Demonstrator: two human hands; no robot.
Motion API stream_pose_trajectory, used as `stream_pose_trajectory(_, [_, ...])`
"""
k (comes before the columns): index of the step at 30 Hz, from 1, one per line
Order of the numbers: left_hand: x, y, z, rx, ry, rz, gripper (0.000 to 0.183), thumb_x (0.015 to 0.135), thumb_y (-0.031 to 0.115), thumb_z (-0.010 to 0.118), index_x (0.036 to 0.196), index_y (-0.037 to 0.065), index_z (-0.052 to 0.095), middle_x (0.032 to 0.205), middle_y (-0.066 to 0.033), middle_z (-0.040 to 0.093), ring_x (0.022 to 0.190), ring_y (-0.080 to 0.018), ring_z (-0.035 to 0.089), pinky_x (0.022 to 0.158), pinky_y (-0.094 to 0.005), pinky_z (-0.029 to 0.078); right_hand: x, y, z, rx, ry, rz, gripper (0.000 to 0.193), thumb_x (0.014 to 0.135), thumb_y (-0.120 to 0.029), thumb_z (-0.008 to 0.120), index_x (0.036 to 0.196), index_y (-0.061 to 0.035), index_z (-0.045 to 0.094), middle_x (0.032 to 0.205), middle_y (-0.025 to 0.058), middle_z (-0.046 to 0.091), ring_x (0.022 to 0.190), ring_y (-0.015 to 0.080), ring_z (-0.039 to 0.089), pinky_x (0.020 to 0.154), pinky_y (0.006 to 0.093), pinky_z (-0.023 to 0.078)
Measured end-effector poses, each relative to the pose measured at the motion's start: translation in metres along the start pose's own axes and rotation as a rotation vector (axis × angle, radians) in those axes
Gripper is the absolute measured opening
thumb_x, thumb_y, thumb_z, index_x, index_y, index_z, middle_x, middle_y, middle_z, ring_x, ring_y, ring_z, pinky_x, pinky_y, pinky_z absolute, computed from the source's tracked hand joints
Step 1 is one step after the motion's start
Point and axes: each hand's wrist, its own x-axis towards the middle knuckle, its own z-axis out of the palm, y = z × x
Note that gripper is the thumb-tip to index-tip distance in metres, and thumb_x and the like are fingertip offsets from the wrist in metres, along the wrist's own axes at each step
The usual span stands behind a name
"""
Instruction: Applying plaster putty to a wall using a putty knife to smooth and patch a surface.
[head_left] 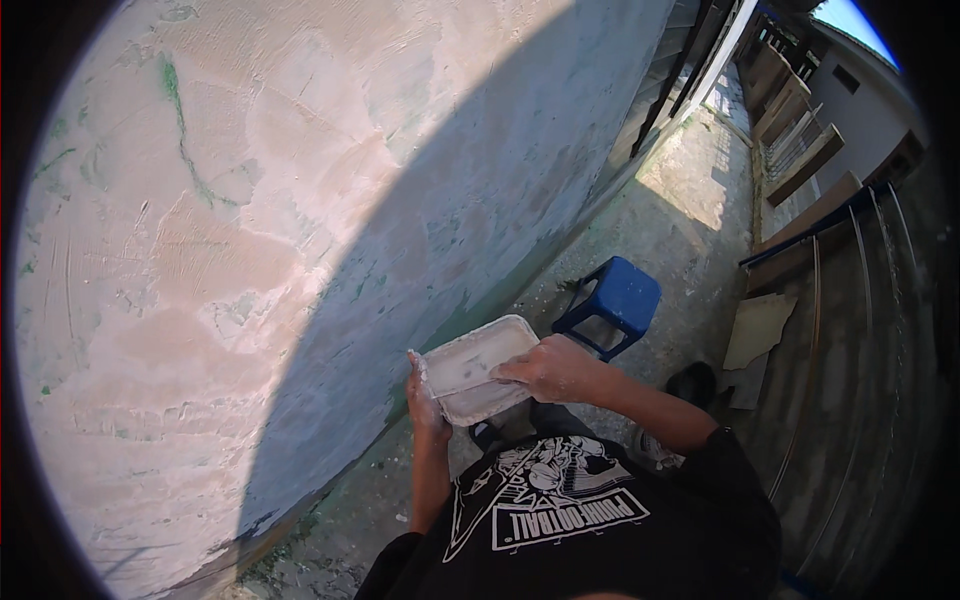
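Note:
A shallow rectangular tray [480, 410], whitish and smeared with pale paste, is held in front of my body. My left hand [428, 405] grips its left end, thumb up along the rim, and white residue coats the skin. Over the tray's right side, my right hand [562, 370] is closed, fingers pinched together low in the tray. What those fingers hold is hard to make out; a thin pale edge runs from them across the tray toward the left hand. Close by on the left rises a wall [400, 240] with uneven pale patches and green streaks.
A blue plastic stool [628, 292] stands on the concrete floor [690, 250] just beyond the tray. A broken board [757, 330] leans at the right by a fence with metal bars [865, 260]. A narrow passage runs ahead between wall and fence.

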Motion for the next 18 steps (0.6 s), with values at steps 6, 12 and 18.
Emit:
stream_pose_trajectory(6, [-0.006, 0.008, -0.008, 0.03, -0.006, -0.012, 0.058, 0.094, 0.052, 0.04, 0.103, -0.004, 0.057, 0.096, -0.0149, 0.064, 0.084, -0.0234, 0.065, 0.076, -0.0351, 0.053, 0.009, -0.004, 0.003, 0.004, 0.087, -0.093, 0.033, 0.068, -0.008, 0.062, 0.101, -0.0121, 0.062, 0.082, 0.0059, 0.067, 0.067, 0.026, 0.066, 0.056, 0.037, 0.052])
stream_pose_trajectory(12, [-0.002, 0.007, -0.017, -0.028, 0.012, -0.022, 0.059, 0.093, 0.052, 0.041, 0.105, -0.004, 0.055, 0.096, -0.0153, 0.064, 0.082, -0.0239, 0.065, 0.076, -0.0356, 0.054, 0.014, -0.01, -0.004, 0.013, -0.05, -0.139, 0.034, 0.066, -0.006, 0.063, 0.1, -0.0123, 0.063, 0.084, 0.0068, 0.067, 0.068, 0.0258, 0.065, 0.056, 0.0365, 0.052])
stream_pose_trajectory(18, [-0.001, 0.007, -0.013, -0.068, -0.018, -0.024, 0.058, 0.094, 0.051, 0.041, 0.105, -0.004, 0.055, 0.098, -0.0159, 0.064, 0.082, -0.0248, 0.065, 0.075, -0.0366, 0.054, 0.011, -0.007, -0.006, 0.004, 0.006, -0.138, 0.038, 0.064, -0.003, 0.064, 0.101, -0.0122, 0.063, 0.084, 0.0073, 0.068, 0.067, 0.0247, 0.065, 0.056, 0.0352, 0.052])
